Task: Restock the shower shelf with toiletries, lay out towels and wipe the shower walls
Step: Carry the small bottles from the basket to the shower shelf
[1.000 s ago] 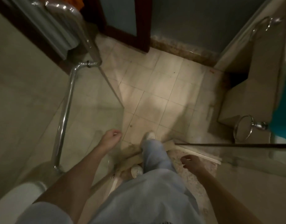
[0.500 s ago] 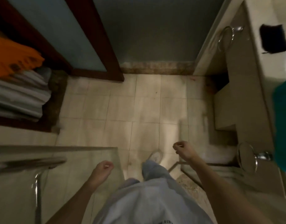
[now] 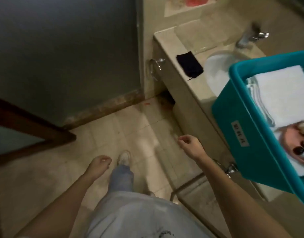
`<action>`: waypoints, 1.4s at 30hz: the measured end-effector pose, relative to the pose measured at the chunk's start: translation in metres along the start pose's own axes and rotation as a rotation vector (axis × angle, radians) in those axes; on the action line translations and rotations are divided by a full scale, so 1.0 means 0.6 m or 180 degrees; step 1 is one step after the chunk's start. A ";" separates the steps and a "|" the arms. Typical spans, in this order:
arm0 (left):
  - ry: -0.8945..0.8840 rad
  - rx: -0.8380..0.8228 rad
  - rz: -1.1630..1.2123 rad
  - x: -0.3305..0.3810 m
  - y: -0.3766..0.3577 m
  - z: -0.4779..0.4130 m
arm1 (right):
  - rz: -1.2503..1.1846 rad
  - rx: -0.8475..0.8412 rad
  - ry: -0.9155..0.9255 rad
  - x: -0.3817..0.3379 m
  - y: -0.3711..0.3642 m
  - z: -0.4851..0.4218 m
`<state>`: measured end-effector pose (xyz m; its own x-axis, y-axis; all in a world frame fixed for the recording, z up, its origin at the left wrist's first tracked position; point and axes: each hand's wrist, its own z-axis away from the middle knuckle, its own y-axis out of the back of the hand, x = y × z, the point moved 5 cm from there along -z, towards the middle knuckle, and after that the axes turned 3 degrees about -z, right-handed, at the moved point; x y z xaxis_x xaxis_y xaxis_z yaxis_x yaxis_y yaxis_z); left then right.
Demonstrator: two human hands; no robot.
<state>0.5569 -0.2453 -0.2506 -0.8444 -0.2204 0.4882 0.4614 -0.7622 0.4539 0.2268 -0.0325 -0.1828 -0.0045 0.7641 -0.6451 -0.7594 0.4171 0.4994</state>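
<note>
Both hands hang empty with fingers loosely curled: the left hand (image 3: 98, 164) at seven o'clock, the right hand (image 3: 190, 146) just beside the vanity counter (image 3: 166, 43). At three o'clock a teal bin (image 3: 247, 134) on the counter holds folded white towels (image 3: 283, 88). A dark cloth (image 3: 189, 66) lies near the sink (image 3: 214, 66).

At two o'clock from my feet sits a teal tub (image 3: 247, 127) with a white label (image 3: 240, 133) on its side. Inside it lies a white folded towel (image 3: 283, 93) and something pink (image 3: 297, 143), too blurred to name. At one o'clock a black cloth (image 3: 189, 66) lies on the beige counter (image 3: 185, 86). My jeans (image 3: 121, 179) are pale blue, my shoe (image 3: 124, 158) white. The floor tiles (image 3: 130, 127) are cream; at ten o'clock the door frame (image 3: 32, 124) is dark brown.
</note>
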 end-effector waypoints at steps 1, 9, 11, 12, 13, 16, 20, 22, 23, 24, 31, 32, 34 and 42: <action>-0.0136 -0.0075 -0.0079 0.055 0.005 -0.027 | 0.0018 0.0060 -0.0110 0.006 0.011 -0.006; -0.2266 -0.0710 -0.0797 0.578 -0.032 -0.087 | -0.0182 0.0910 -0.0218 -0.073 0.104 0.009; -0.2925 -0.0837 -0.0810 0.704 -0.065 -0.046 | -0.0359 0.1436 -0.0020 -0.126 0.149 0.033; -0.3237 -0.0922 -0.0798 0.755 -0.087 -0.018 | -0.0426 0.1735 0.0064 -0.149 0.172 0.050; -0.3523 -0.1000 -0.0765 0.799 -0.107 0.015 | -0.0439 0.2009 0.0148 -0.170 0.194 0.068; -0.4333 -0.1164 -0.0630 0.901 -0.165 0.134 | -0.0459 0.2713 0.0251 -0.202 0.262 0.127; -0.5086 -0.1617 -0.0787 0.961 -0.266 0.241 | -0.0653 0.3335 0.0037 -0.188 0.345 0.197; -0.5239 -0.1927 -0.1101 0.966 -0.331 0.272 | -0.0645 0.3547 -0.0165 -0.152 0.383 0.222; -0.5290 -0.2052 -0.1250 0.966 -0.363 0.284 | -0.0628 0.3615 -0.0300 -0.128 0.401 0.232; -0.5332 -0.2149 -0.1392 0.965 -0.394 0.295 | -0.0609 0.3659 -0.0447 -0.102 0.419 0.238; -0.5384 -0.2454 -0.2478 0.922 -0.580 0.323 | -0.0479 0.3627 -0.1188 0.060 0.504 0.260; -0.5400 -0.2493 -0.2560 0.917 -0.603 0.327 | -0.0400 0.3554 -0.1228 0.075 0.513 0.260; -0.5389 -0.2526 -0.2661 0.914 -0.640 0.334 | -0.0090 0.3439 -0.1290 0.100 0.533 0.258; -0.5597 -0.2718 -0.2948 0.913 -0.732 0.358 | 0.1241 0.2693 -0.1508 0.142 0.563 0.217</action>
<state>-0.0498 0.0995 -0.0223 0.5883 0.5298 0.6109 -0.4463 -0.4172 0.7917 0.0547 0.2375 0.0063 0.2432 0.9582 -0.1507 -0.0559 0.1689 0.9840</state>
